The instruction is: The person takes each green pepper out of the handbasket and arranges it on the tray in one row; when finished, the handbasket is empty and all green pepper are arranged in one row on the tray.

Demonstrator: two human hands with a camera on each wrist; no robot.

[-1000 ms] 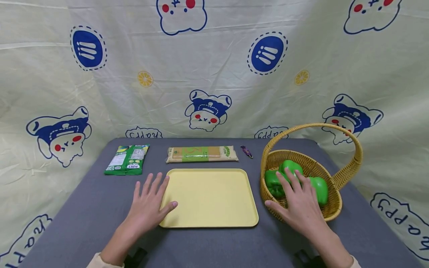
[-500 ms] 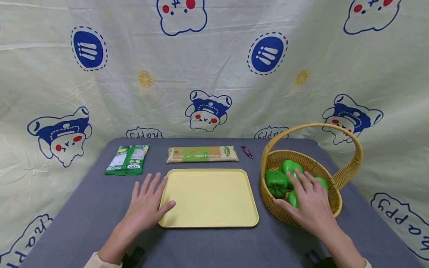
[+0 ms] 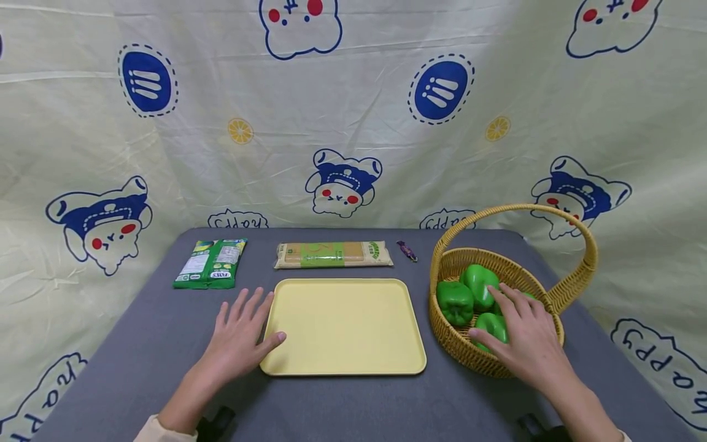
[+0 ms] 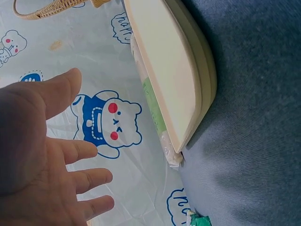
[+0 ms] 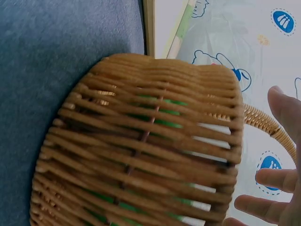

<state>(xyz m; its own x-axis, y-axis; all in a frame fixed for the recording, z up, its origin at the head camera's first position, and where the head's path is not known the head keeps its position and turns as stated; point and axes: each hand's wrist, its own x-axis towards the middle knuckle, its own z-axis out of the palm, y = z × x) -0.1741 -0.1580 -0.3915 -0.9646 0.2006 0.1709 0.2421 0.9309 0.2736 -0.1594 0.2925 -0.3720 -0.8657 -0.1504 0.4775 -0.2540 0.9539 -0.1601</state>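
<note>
My left hand (image 3: 237, 341) hovers with spread fingers at the left edge of the pale yellow tray (image 3: 342, 325). In the left wrist view this hand (image 4: 51, 155) is raised above the table, apart from the tray (image 4: 174, 61), and holds nothing. My right hand (image 3: 527, 344), fingers spread, is over the right part of the wicker basket (image 3: 442, 328). Green bell peppers (image 3: 455, 302) lie inside it; one is mostly hidden behind the hand. In the right wrist view the fingers (image 5: 265, 207) are beside the upper rim of the basket (image 5: 141, 141), with nothing in them.
Behind the tray lie a long pack of noodles (image 3: 334, 255) and a small purple-wrapped candy (image 3: 407, 251). A green snack bag (image 3: 210, 264) is at the back left. The basket's tall handle (image 3: 513, 207) arches over its far side. A printed curtain (image 3: 353, 110) hangs behind the table.
My right hand has moved rightward over the basket, uncovering more of the bell peppers. My left hand has shifted slightly left. The objects have stayed in place.
</note>
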